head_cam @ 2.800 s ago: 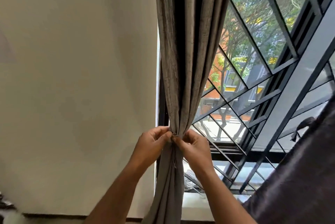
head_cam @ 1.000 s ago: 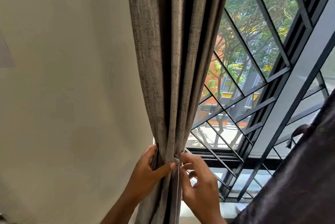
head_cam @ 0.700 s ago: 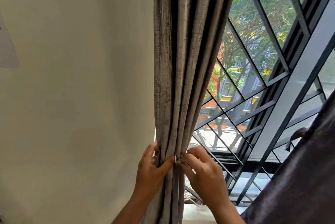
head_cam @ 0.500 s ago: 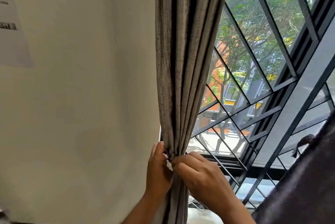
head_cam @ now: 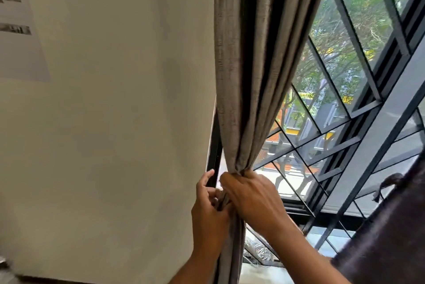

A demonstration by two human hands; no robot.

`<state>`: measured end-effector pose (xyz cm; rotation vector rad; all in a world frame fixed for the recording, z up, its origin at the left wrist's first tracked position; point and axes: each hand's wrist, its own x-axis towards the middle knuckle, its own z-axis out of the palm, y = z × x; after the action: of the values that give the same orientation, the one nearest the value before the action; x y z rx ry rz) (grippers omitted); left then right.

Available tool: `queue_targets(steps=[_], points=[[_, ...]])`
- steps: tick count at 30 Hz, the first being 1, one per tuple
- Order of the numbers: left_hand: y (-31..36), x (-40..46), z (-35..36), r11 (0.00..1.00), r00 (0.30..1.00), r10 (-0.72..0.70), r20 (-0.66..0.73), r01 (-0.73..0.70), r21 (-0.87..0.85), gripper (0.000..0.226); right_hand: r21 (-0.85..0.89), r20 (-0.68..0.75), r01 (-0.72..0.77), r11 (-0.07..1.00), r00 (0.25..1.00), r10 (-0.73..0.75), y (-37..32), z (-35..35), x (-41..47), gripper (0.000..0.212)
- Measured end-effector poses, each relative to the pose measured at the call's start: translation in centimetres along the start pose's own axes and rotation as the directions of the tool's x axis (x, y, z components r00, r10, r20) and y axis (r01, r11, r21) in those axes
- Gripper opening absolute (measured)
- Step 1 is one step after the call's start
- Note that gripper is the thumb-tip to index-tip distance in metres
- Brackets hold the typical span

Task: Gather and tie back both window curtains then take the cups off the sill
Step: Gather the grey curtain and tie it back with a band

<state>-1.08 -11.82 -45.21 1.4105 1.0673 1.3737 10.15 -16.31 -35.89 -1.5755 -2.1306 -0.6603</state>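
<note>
On the far left I see a paper sheet [head_cam: 17, 30] stuck to the cream wall [head_cam: 119, 111]. Moving right, my left hand [head_cam: 210, 209] sits at the wall-side edge of the grey curtain [head_cam: 250, 76], fingers curled narrow around a fold of the fabric. Touching it, my right hand [head_cam: 251, 196] is clamped over the gathered waist of that curtain, where the pleats pinch together. The curtain hangs between the wall and the black window grille [head_cam: 358, 122]. At the far right a dark curtain [head_cam: 391, 237] fills the lower corner. I cannot make out a tie, and no cups show.
</note>
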Motion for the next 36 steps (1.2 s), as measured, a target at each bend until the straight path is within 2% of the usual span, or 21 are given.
queue_targets(steps=[3,7,10,13,15,16,19,21,22,24,27,28,30,31,33,35,36], points=[[1.0,0.0,0.2,0.999,1.0,0.011,0.026,-0.012,0.037,0.063,-0.004,-0.035,-0.089,0.996,0.995,0.089,-0.8,0.4,-1.3,0.033],[1.3,0.1,0.3,0.973,0.989,0.146,0.018,-0.146,0.18,0.025,-0.147,-0.1,-0.182,0.972,0.981,0.168,-0.3,0.1,-3.1,0.011],[0.6,0.1,0.8,0.896,0.955,0.294,0.051,-0.293,0.333,0.022,-0.138,-0.154,-0.261,0.955,0.959,0.239,0.3,0.0,-3.9,0.007],[0.3,-0.2,1.3,0.781,0.865,0.496,0.076,-0.483,0.396,0.018,-0.023,-0.221,-0.362,0.932,0.911,0.348,0.4,0.1,-4.2,0.007],[-0.2,-0.3,1.4,0.674,0.771,0.63,0.09,-0.6,0.431,0.017,0.085,-0.266,-0.398,0.913,0.874,0.406,0.5,0.1,-4.3,0.003],[-0.4,-0.4,1.5,0.614,0.724,0.682,0.105,-0.645,0.454,0.02,0.147,-0.272,-0.421,0.895,0.853,0.446,0.5,0.0,-4.1,0.011],[-0.7,-0.8,1.7,0.431,0.587,0.788,0.185,-0.74,0.516,0.027,0.251,-0.277,-0.461,0.851,0.808,0.52,0.0,-0.6,-3.4,0.019],[-0.8,-0.8,1.8,0.365,0.533,0.817,0.22,-0.774,0.517,0.024,0.247,-0.288,-0.489,0.837,0.787,0.545,-0.1,-0.7,-2.9,0.02],[-0.9,-0.7,1.9,0.36,0.527,0.82,0.224,-0.778,0.514,0.023,0.23,-0.31,-0.482,0.846,0.788,0.533,0.0,-0.5,-2.8,0.019],[-1.3,-0.6,2.1,0.383,0.546,0.808,0.221,-0.772,0.506,0.023,0.156,-0.329,-0.463,0.873,0.809,0.488,0.0,0.0,-3.0,0.015],[-2.3,-0.7,2.4,0.449,0.593,0.771,0.23,-0.764,0.464,0.018,-0.063,-0.31,-0.387,0.92,0.884,0.351,-0.2,0.9,-3.5,0.016],[-2.5,-0.7,2.5,0.5,0.629,0.748,0.213,-0.745,0.443,0.013,-0.097,-0.304,-0.36,0.928,0.898,0.317,-0.1,1.3,-3.6,0.016],[-2.3,-1.1,2.7,0.69,0.765,0.625,0.157,-0.635,0.347,0.011,-0.104,-0.283,-0.325,0.94,0.916,0.286,0.2,2.0,-3.8,0.016],[-1.7,-1.4,2.8,0.79,0.834,0.53,0.155,-0.552,0.268,0.011,-0.063,-0.277,-0.342,0.938,0.909,0.313,0.3,2.2,-3.7,0.014],[-0.5,-2.0,2.7,0.915,0.907,0.377,0.186,-0.396,0.078,0.013,0.159,-0.302,-0.441,0.883,0.83,0.469,1.0,2.2,-3.1,0.013],[0.7,-1.8,2.2,0.962,0.937,0.271,0.221,-0.255,-0.102,0.019,0.376,-0.305,-0.494,0.784,0.733,0.608,1.9,1.9,-2.6,0.015],[0.9,-1.3,1.9,0.969,0.943,0.227,0.245,-0.192,-0.157,0.024,0.446,-0.288,-0.491,0.748,0.713,0.64,2.1,1.6,-2.4,0.016]])
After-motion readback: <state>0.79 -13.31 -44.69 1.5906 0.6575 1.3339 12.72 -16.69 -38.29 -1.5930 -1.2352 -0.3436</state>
